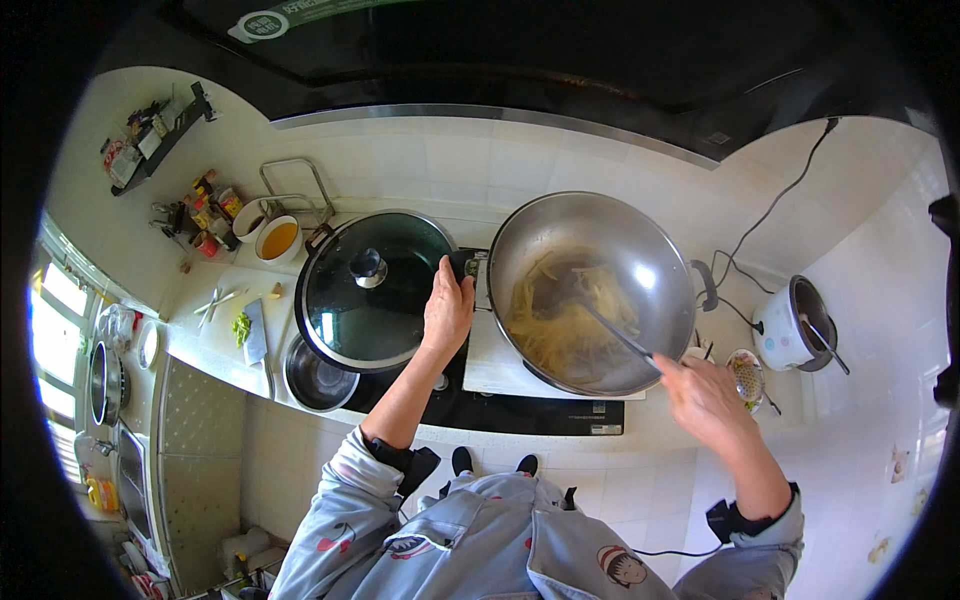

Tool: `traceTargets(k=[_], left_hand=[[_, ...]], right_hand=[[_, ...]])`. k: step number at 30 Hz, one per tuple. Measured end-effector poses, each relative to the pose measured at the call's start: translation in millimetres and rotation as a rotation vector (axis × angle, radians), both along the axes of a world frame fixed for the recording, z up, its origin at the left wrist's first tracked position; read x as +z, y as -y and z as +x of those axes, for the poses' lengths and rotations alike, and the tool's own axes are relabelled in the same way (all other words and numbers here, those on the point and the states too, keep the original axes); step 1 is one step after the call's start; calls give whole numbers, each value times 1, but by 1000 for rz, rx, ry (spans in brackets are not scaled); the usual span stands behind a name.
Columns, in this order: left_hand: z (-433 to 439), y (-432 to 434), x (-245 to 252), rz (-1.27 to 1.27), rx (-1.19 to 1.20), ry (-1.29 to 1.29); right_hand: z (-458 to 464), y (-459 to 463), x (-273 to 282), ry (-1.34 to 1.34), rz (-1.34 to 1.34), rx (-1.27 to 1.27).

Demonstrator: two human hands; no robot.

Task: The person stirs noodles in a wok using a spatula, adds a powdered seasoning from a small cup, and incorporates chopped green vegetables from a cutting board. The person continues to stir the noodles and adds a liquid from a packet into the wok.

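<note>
A large steel wok [600, 217] stands at the centre right, with pale yellow strips of food [555, 330] and some steam inside it. My right hand [701, 390] grips the handle of a metal cooking utensil [619, 332], whose far end is down among the strips. My left hand [448, 307] is at the wok's black side handle [466, 264], its fingers over it; the palm side is hidden. Just left of that hand, a glass lid with a knob [367, 268] covers a wide black pan.
A steel bowl [321, 375] sits below the lidded pan. Farther left are a cleaver [256, 334], chopped greens [240, 328] and a bowl of orange liquid [278, 240]. At right stand a small electric pot [776, 330] and a dish with a strainer spoon [746, 375]. A range hood [525, 67] hangs above.
</note>
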State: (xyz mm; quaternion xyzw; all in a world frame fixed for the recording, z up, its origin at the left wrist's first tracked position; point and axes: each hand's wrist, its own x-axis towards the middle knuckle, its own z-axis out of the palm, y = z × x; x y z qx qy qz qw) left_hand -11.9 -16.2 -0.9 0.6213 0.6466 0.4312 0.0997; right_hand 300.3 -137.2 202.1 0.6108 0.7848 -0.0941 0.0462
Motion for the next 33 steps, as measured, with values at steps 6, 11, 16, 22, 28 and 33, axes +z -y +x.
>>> traceTargets(k=[6,11,16,22,28,33], left_hand=[[0,0,-1,-11,-11,7],[0,0,1,-17,-19,7],[0,2,4,-54,-23,12],[0,0,0,-9,-12,-23],[0,0,1,-67,-15,37],[-1,-1,1,-121,-24,158]], right_hand=[[9,51,73,97,-24,14],[4,21,2,9,96,-48],[26,-23,-43,-207,304,-201],[17,-79,-69,-313,270,-163],[22,-42,-29,-123,136,186],[55,17,55,132,130,131]])
